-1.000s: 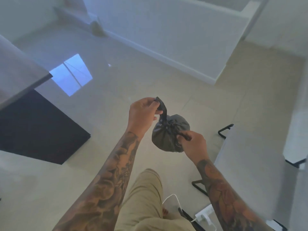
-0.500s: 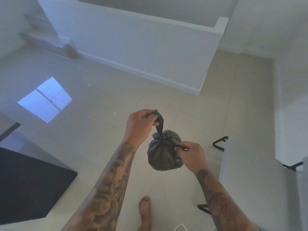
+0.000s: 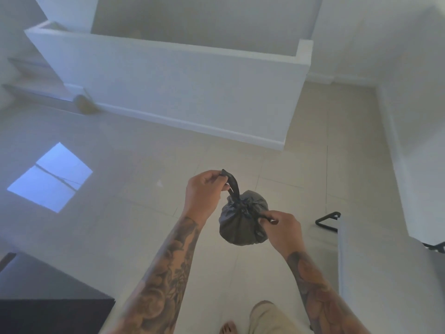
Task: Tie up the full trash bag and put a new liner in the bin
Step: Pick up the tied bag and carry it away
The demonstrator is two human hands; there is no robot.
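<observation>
Black trash bag (image 3: 242, 222) hangs between raised left hand (image 3: 204, 191) and lower right hand (image 3: 285, 229), both grips pinching its tie ends.

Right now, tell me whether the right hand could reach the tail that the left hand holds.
Probably yes: the right hand pinches the other tail beside the trash bag, close below the left hand, with nothing between them.
</observation>
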